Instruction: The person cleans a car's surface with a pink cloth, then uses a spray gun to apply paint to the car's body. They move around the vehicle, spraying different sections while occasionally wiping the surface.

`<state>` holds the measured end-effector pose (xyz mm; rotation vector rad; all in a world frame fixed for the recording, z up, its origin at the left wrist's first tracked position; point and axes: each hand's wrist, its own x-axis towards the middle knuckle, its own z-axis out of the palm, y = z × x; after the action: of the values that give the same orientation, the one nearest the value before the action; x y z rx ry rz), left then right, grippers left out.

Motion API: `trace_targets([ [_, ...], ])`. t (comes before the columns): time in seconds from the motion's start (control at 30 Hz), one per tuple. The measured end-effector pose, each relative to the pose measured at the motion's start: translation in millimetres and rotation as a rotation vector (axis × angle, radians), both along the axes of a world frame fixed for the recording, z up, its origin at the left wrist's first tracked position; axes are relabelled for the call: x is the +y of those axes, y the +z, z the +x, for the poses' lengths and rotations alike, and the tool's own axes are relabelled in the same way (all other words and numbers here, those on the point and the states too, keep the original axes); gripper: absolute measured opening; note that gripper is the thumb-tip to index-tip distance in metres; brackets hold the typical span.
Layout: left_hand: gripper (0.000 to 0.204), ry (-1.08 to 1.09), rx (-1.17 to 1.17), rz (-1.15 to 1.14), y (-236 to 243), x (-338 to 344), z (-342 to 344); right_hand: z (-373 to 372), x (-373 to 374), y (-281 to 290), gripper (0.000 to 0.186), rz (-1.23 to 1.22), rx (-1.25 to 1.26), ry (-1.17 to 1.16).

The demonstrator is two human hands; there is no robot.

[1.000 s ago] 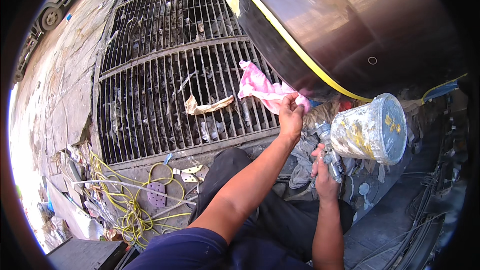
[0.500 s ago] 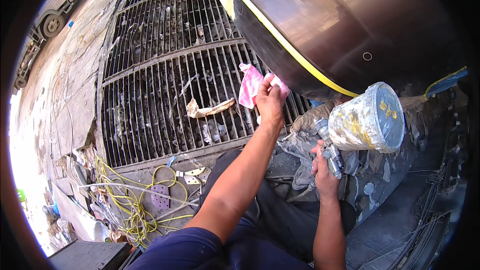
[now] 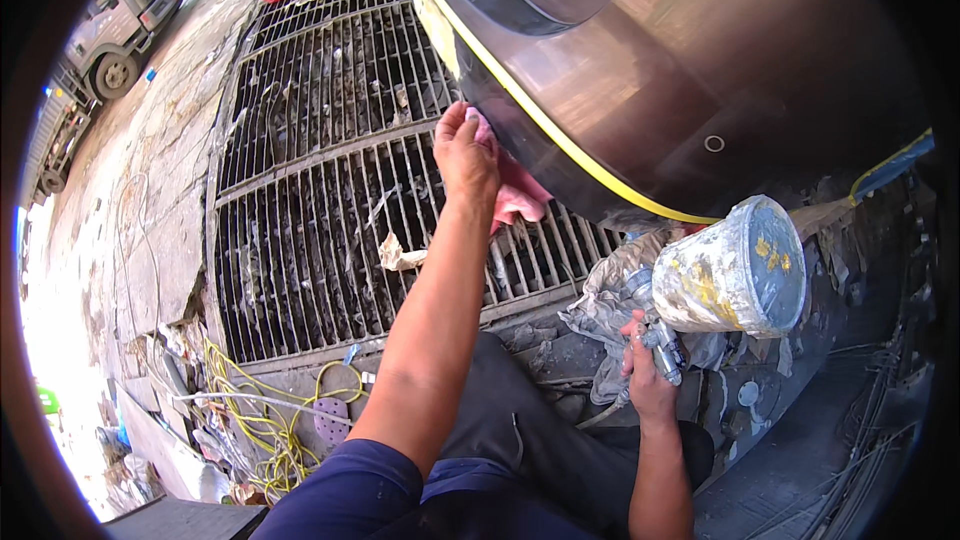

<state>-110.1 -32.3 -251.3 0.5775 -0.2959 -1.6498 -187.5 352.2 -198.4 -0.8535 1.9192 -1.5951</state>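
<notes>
My left hand [image 3: 468, 165] is closed on a pink cloth [image 3: 520, 198], held at the lower dark edge of a large curved car body panel [image 3: 640, 90]. Part of the cloth hangs down behind my wrist, over the grating. Yellow masking tape [image 3: 560, 148] runs along the panel just above that edge. In my right hand [image 3: 652, 385] is a metal spray gun [image 3: 661, 342], my fingers wrapped round its body. A white tub [image 3: 705, 275], splattered with grey and yellow paint, tilts at the gun's upper end; how the two join is hidden.
A rusty metal grating [image 3: 300, 280] with debris beneath spans the ground ahead. A tangled yellow hose [image 3: 262, 455] and a purple sanding disc [image 3: 331, 422] lie at lower left. Crumpled sheeting [image 3: 607, 315] lies beside the gun. A truck [image 3: 135, 15] stands far left.
My left hand has moved left and farther away with the pink cloth, up to the panel's edge. The view has shifted slightly; my right hand still grips the spray gun.
</notes>
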Motion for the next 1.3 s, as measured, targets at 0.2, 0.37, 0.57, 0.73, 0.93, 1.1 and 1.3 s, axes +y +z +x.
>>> trace_targets([
  [0.2,0.033,-0.101,-0.199,-0.368,18.4,58.3,-13.3,-5.9,-1.9,14.0,0.023,-0.098,-0.001,-0.091],
  [0.37,0.032,-0.132,-0.221,-0.395,31.7,160.6,-37.9,-15.5,14.9,28.6,0.027,-0.142,-0.067,-0.13],
  [0.57,0.025,-0.674,-0.482,-0.489,8.2,240.1,-7.9,-48.3,41.3,59.0,0.019,-0.204,-0.085,-0.406],
  [0.73,0.023,-0.575,-0.937,-0.498,-82.9,235.8,106.3,-106.6,70.9,60.8,0.022,-0.249,-0.183,-0.549],
  [0.93,0.016,-0.573,-1.298,-0.532,-118.5,231.6,221.6,-180.0,136.7,11.1,0.022,0.035,-0.037,-0.779],
  [1.1,0.017,-0.741,-1.566,-0.92,-102.2,270.8,250.6,-183.9,156.2,-62.6,0.02,-0.069,-0.149,-0.795],
  [1.3,0.049,-0.694,-1.818,-1.304,-56.0,293.4,264.6,-187.3,146.6,-101.1,0.017,-0.218,-0.215,-0.788],
])
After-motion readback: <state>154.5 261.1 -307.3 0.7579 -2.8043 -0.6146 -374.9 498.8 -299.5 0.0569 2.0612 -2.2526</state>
